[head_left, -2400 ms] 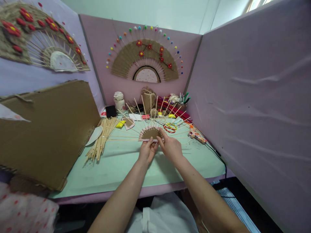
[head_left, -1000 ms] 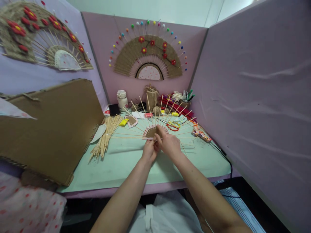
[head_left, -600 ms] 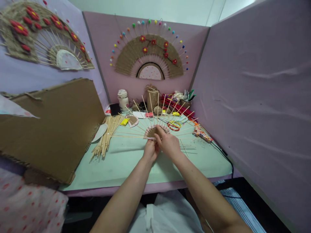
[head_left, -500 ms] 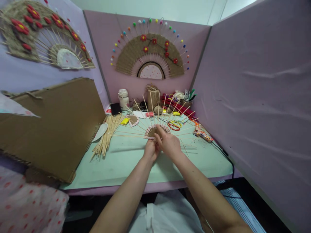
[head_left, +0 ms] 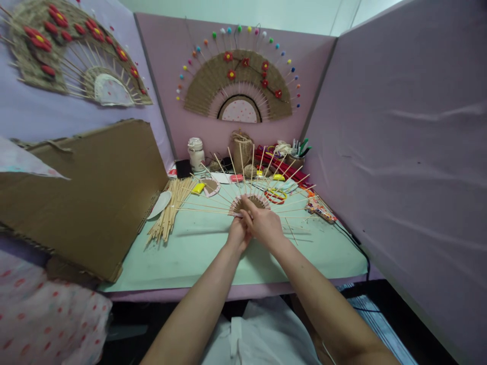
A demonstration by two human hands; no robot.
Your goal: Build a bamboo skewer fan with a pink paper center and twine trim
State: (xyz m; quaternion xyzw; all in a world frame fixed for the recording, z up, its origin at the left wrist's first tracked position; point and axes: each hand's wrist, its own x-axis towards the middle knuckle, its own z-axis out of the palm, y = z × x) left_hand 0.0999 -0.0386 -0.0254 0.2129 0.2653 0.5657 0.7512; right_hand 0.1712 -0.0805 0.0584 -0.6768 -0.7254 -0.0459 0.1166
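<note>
A half-round fan frame (head_left: 236, 205) of brown cardboard with a pink rim hangs over the table, its thin wooden sticks spreading out like rays. My left hand (head_left: 238, 234) is closed on its straight lower edge from below, the fingers partly hidden. On the frame's face lies the extended index finger of my right hand (head_left: 267, 226), while its thumb is near the lower edge by my left thumb. The right hand covers part of the frame's right half. Beside that hand a loose stick (head_left: 291, 231) lies slanted on the table.
A bundle of sticks (head_left: 172, 210) and a white oval piece (head_left: 160, 205) lie left, by a large cardboard sheet (head_left: 83, 197). Scissors (head_left: 276, 196), a twine-wrapped pot (head_left: 242, 153) and a white jar (head_left: 196, 154) are farther back. A glue gun (head_left: 320, 209) with a cord lies right.
My right index finger has moved left across the frame's face since the earliest frame. The loose stick shows now beside my right hand. The whole view has shifted slightly.
</note>
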